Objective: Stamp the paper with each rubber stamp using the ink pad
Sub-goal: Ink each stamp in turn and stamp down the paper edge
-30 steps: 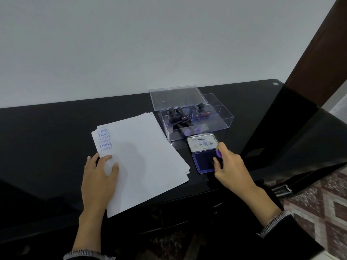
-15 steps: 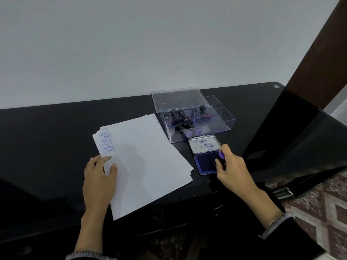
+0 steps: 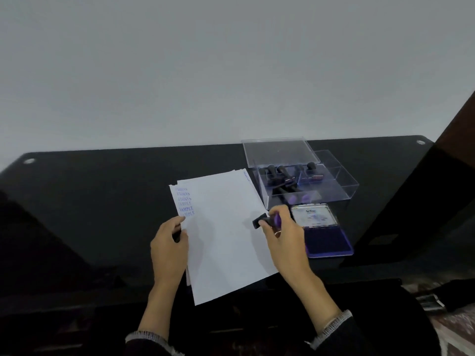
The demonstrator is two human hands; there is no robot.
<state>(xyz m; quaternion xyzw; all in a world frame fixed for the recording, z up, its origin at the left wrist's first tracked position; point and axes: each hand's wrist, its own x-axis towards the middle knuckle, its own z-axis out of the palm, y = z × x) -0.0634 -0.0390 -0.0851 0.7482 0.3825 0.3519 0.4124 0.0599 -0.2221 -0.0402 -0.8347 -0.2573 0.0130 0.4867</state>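
A person is sitting at a glossy black worktop [image 3: 102,201], seen from a head-worn camera looking down at both hands. The left hand [image 3: 168,246] is pressing on the left edge of a small stack of white paper [image 3: 226,232], fingers curled at the edge (whether the thumb is tucked under the sheets is not clear). The right hand [image 3: 282,236] is gripping a rubber stamp [image 3: 267,220] with a purple handle, its dark base pointing left over the right edge of the paper, apparently not yet touching the sheet. Blue SAMPLE prints [image 3: 185,202] are sitting in a column at the far left corner of the top sheet. Just right of the paper, near the front edge of the worktop, the ink pad [image 3: 326,238] is lying open, its lid tilted back. Behind it, a clear plastic box [image 3: 326,186] is holding more stamps [image 3: 280,176], with its lid open toward the wall. The risks from here look like these: the stamp coming down tilted and leaving a partial print, the loose sheets sliding on the slick surface and smearing wet ink, or a new print landing over the existing ones.
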